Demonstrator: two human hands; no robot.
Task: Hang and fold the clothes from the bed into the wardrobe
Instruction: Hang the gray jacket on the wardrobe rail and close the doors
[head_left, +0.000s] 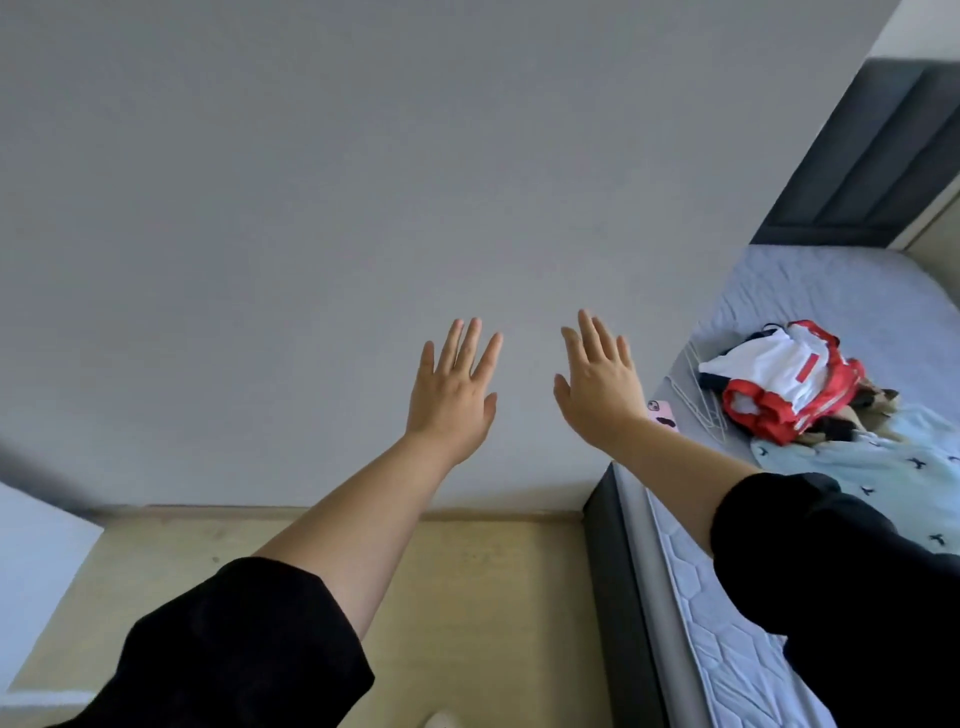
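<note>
**Hands Held Open Before a Grey Wall, Clothes Heaped on the Bed**

Both arms are stretched forward in front of a plain grey wall (363, 182), seen from the head camera. The left hand (452, 395) is held flat with its fingers straight and slightly spread, and nothing is gripped in it. The right hand (597, 389) is held the same way just beside it, palm away and empty. Black sleeves (234, 649) are pushed back to the forearms.

The clothes (784, 384), a bundle of red, white and dark fabric, are heaped on the bed (831, 291) at the right, well apart from both hands. A light blue cloth (883, 467) printed with small dark shapes is spread just beside the heap. What appear to be thin white hangers (696, 395) are laid at the mattress edge near the pile, though their outline is faint. A pink phone (662, 414) is partly hidden behind the right wrist. A dark headboard (872, 171) is seen at the far end, and pale flooring (467, 571) below the arms.
</note>
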